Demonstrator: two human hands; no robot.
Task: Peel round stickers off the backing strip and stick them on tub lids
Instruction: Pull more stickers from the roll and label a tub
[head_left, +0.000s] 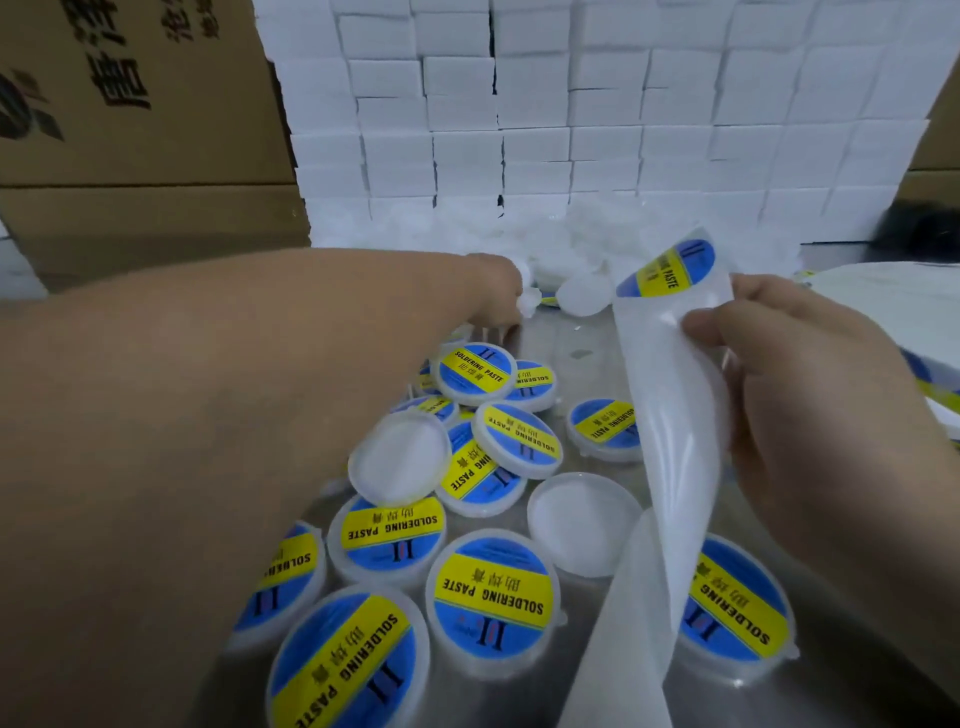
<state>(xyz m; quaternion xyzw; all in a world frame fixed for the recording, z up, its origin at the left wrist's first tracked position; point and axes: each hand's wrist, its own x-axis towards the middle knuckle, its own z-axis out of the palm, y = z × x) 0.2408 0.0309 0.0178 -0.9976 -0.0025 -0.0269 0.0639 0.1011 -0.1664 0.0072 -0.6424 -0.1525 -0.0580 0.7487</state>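
Head view, and the left hand (497, 291) is stretched far out over the metal table (574, 345), right at the edge of the heap of bare white lids (576, 260). It's blurred out there, so I can't tell whether the fingers are closed on a lid or just touching one. The right hand (810, 395) is up, nearer the camera, thumb and fingers pinched on the backing strip (675, 441), which curls down towards the bottom edge. One round sticker (667, 270) sits at the strip's top end, just above the thumb. Below the forearm lie the labelled lids (493, 592), overlapping, with two plain lids (400, 457) among them. Stacked white boxes (571, 104) stand behind and cardboard cartons (130, 114) to the left.
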